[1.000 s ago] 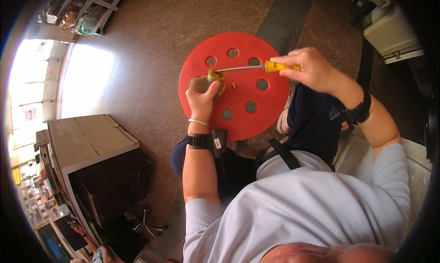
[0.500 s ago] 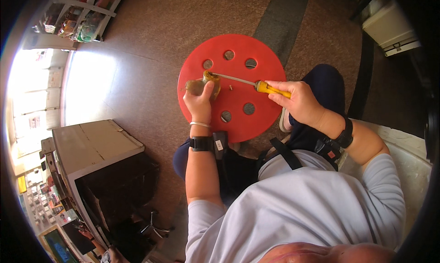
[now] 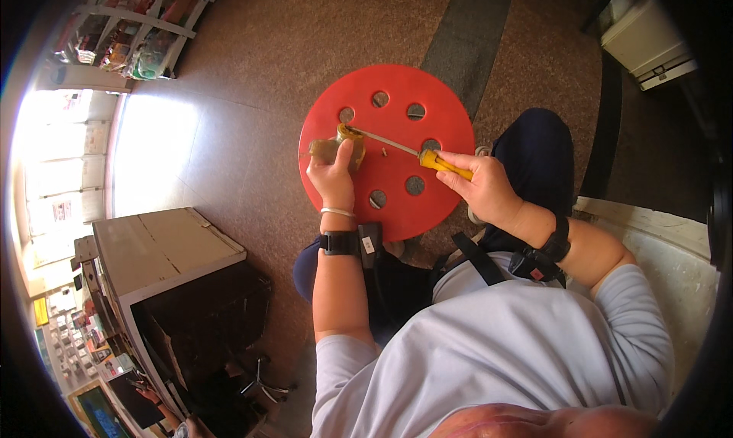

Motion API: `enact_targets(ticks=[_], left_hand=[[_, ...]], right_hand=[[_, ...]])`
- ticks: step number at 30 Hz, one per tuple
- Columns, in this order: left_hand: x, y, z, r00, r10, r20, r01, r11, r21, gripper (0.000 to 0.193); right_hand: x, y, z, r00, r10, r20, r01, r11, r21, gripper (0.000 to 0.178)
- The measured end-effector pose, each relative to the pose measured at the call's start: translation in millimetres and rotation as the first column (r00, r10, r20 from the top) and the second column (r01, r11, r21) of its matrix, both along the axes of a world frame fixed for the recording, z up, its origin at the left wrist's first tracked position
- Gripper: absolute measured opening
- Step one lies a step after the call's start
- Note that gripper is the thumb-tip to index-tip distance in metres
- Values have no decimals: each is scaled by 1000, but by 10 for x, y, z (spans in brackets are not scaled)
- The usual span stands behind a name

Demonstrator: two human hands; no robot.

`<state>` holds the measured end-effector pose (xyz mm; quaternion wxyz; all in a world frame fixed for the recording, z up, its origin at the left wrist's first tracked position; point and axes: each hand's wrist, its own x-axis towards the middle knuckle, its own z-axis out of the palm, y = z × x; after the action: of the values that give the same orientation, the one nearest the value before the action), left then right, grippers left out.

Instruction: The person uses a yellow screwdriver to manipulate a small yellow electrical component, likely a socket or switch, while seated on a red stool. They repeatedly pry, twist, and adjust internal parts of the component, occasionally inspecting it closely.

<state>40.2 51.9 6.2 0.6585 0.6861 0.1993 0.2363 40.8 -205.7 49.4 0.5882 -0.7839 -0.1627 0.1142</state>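
My left hand (image 3: 334, 180) is wrapped round a small brownish-yellow metal-looking fitting (image 3: 325, 149) with a rounded yellow end, its thumb lying along the near side. I cannot tell its exact kind. In my right hand (image 3: 489, 190) is a screwdriver (image 3: 434, 161) with a yellow handle and a long thin metal shaft. The shaft points left, and its tip meets the yellow end of the fitting. Both hands are above a round red stool top (image 3: 412, 216) with several holes. A tiny pale piece (image 3: 385, 152) lies on the stool, right of the fitting.
My knees flank the stool's near side. A beige cabinet or desk (image 3: 168, 243) stands at the left, with a wheeled chair base (image 3: 263, 381) beside it. A shelf (image 3: 145, 33) with packages is at the far left, a pale box (image 3: 649, 45) at the far right.
My right hand has shifted slightly left and down, so the screwdriver slants more steeply; its tip stays at the fitting. My left hand keeps its grip. The whole view has moved a little.
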Motion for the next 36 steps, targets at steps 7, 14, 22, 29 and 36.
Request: enact_targets(ticks=[7,14,22,29,36], left_hand=[[21,27,-26,1000,-2,18,2,1000,-3,27],[34,50,-47,999,5,-52,-4,999,33,25],[-75,35,11,980,-8,201,68,953,-295,38],[-309,-82,7,871,-222,438,451,715,-535,65],[-445,-253,195,839,-252,482,540,499,-678,79]], right_hand=[[-95,53,-38,999,-25,-43,27,999,36,37],[22,4,-17,999,26,-39,-24,998,50,37],[319,-344,747,857,236,457,27,866,-499,37],[324,-363,641,994,104,-15,-104,994,-45,33],[304,48,394,960,135,-244,-102,985,142,30]])
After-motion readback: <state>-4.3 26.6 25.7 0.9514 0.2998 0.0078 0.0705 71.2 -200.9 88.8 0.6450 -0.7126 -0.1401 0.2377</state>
